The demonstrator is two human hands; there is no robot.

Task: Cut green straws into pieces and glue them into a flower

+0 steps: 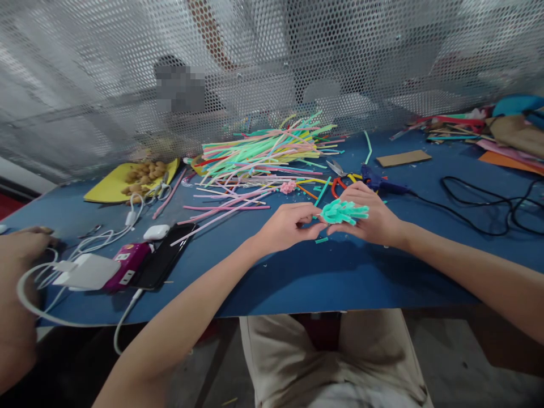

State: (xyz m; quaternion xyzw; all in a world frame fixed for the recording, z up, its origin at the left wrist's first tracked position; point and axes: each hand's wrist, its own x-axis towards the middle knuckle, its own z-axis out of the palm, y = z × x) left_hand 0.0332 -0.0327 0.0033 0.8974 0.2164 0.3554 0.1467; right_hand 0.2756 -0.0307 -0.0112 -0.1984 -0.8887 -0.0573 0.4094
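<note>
Blue counter (297, 289): above it, the left hand (287, 228) pinches the gathered end of a green fuzzy bundle (342, 212), the right hand (376, 218) curled closed against it. Probably light, soft and bendable, it is best gripped at that end, sparing the splayed tips.

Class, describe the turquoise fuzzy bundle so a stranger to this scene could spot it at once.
Find the wide blue table, then the left hand and right hand meeting above it. The turquoise fuzzy bundle is where they meet. Unlike the long, straight pastel fuzzy stems heaped farther back, it is a compact clump with short, splayed ends.
</note>
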